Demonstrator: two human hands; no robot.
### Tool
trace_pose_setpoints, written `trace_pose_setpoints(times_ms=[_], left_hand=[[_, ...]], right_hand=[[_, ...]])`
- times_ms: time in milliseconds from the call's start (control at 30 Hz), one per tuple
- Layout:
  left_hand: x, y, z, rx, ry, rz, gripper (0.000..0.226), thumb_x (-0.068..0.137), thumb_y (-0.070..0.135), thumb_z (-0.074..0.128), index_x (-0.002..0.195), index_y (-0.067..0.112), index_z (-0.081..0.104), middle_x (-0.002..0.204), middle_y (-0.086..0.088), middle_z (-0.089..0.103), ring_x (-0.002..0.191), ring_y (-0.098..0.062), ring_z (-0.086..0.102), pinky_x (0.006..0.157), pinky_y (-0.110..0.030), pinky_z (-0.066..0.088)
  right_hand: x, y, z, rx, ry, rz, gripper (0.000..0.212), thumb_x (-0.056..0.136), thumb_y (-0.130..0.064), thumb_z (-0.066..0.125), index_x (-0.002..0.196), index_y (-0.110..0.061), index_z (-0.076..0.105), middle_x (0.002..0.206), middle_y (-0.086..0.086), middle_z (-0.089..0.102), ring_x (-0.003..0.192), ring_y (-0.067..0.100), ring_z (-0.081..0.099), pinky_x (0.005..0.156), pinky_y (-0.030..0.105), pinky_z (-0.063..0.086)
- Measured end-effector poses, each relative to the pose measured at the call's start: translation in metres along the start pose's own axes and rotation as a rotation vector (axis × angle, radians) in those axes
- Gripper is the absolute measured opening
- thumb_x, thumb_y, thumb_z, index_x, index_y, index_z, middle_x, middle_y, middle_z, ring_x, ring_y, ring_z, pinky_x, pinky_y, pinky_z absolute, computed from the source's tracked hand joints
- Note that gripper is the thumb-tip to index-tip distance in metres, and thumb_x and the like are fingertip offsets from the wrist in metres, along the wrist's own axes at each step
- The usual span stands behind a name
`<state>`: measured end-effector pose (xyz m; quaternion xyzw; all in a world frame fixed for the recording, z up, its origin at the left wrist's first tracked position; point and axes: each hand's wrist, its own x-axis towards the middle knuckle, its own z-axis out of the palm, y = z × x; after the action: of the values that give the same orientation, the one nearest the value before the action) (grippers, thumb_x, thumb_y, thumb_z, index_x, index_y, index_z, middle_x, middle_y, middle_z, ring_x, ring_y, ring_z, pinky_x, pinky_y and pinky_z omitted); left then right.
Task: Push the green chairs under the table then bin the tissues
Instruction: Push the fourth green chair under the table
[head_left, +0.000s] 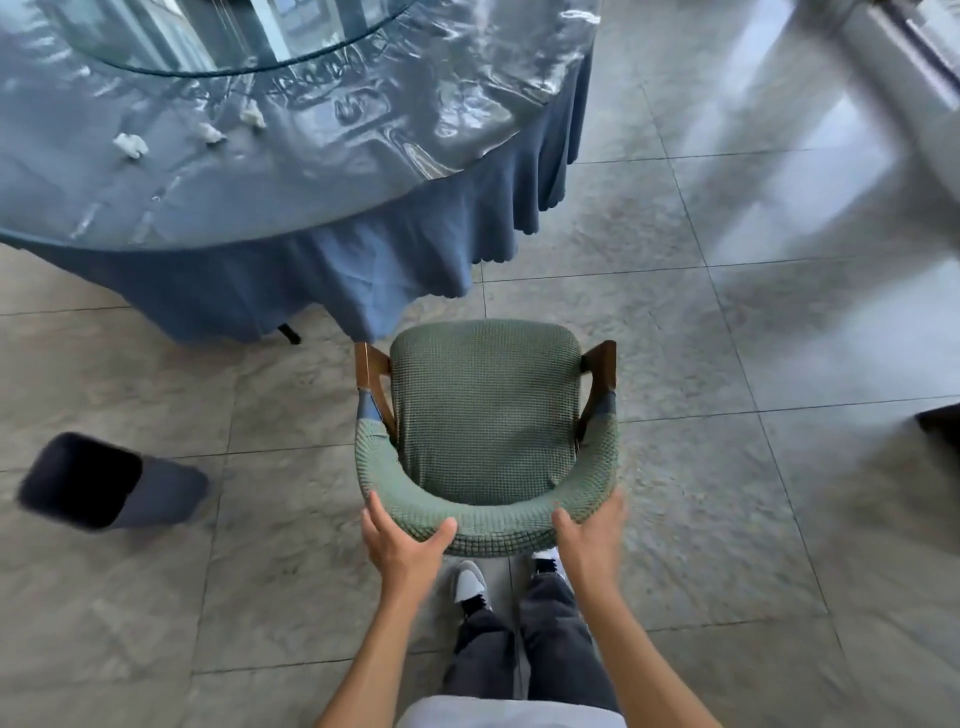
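Note:
A green armchair (485, 410) with wooden arms stands on the tiled floor just in front of me, its seat facing the round table (322, 171). My left hand (402, 540) grips the left part of the curved green backrest, thumb over the top. My right hand (592, 530) grips the right part of the same backrest. Three crumpled white tissues lie on the plastic-covered tabletop: one at the left (131, 145), one in the middle (210, 132), one further back (253, 115). The chair's front edge sits near the hanging blue tablecloth.
A dark bin (98, 483) stands on the floor at the left, its opening towards me. A glass turntable (218, 36) sits on the table's centre. A blurred pale post (893, 67) is at the upper right, a dark object (943, 426) at the right edge. My feet stand behind the chair.

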<state>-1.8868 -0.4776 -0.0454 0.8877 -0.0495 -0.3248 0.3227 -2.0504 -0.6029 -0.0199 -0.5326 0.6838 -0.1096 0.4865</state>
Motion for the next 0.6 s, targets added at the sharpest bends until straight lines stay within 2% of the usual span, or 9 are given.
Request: trace_pose_setpoints(times_ms=[33,67,133,200,267,367,600], left_hand=[[0.000,-0.004,0.003,-0.126,-0.011,-0.068,0.122,0.071,0.032,0.087,0.158,0.020,0.002,0.164,-0.016,0.004,0.150,-0.028,0.008,0.117,-0.046,0.019],[0.000,-0.006,0.005,-0.240,-0.024,-0.127,0.124,0.071,0.031,0.088,0.157,0.023,-0.001,0.164,-0.013,0.005,0.150,-0.026,0.011,0.117,-0.045,0.022],[0.001,-0.006,0.009,-0.418,-0.060,-0.252,0.122,0.073,0.029,0.087,0.154,0.038,-0.004,0.163,-0.004,0.014,0.143,-0.031,0.032,0.110,-0.053,0.038],[0.002,-0.002,0.010,-0.584,-0.104,-0.375,0.114,0.077,0.021,0.083,0.150,0.048,0.000,0.150,-0.002,0.035,0.122,-0.033,0.054,0.085,-0.059,0.055],[0.006,0.001,0.011,-0.748,-0.117,-0.441,0.100,0.080,0.009,0.079,0.145,0.050,0.014,0.138,-0.005,0.046,0.107,-0.035,0.060,0.069,-0.059,0.058],[0.007,0.003,0.011,-0.867,-0.129,-0.469,0.090,0.081,0.001,0.075,0.137,0.051,0.026,0.133,-0.008,0.048,0.109,-0.038,0.059,0.066,-0.062,0.056],[0.006,0.006,0.012,-0.901,-0.098,-0.463,0.085,0.083,-0.010,0.064,0.141,0.041,0.030,0.134,-0.010,0.048,0.106,-0.036,0.057,0.060,-0.058,0.057]], right_hand=[[-0.001,0.006,0.002,0.130,-0.010,0.080,0.092,0.088,-0.015,0.065,0.155,-0.013,0.003,0.160,0.014,0.022,0.143,0.032,0.028,0.118,0.047,0.028],[-0.003,0.009,0.004,0.285,-0.027,0.183,0.090,0.087,-0.016,0.066,0.154,-0.019,0.006,0.152,0.013,0.035,0.132,0.032,0.045,0.108,0.053,0.041],[-0.004,0.010,0.009,0.581,-0.102,0.384,0.075,0.086,-0.013,0.068,0.144,-0.028,0.023,0.128,0.012,0.055,0.105,0.030,0.062,0.085,0.059,0.056],[-0.003,0.009,0.015,0.723,-0.129,0.454,0.062,0.086,-0.009,0.068,0.133,-0.028,0.033,0.120,0.011,0.056,0.103,0.032,0.063,0.076,0.062,0.057],[-0.002,0.008,0.020,0.772,-0.128,0.447,0.060,0.087,-0.005,0.067,0.131,-0.030,0.034,0.122,0.008,0.054,0.106,0.032,0.060,0.075,0.063,0.056],[-0.002,0.007,0.022,0.778,-0.106,0.436,0.061,0.088,0.000,0.063,0.132,-0.031,0.034,0.121,0.005,0.053,0.104,0.030,0.059,0.072,0.062,0.057],[0.001,0.005,0.024,0.735,-0.037,0.414,0.051,0.085,0.008,0.056,0.126,-0.018,0.039,0.118,0.010,0.053,0.102,0.032,0.059,0.068,0.062,0.058]])
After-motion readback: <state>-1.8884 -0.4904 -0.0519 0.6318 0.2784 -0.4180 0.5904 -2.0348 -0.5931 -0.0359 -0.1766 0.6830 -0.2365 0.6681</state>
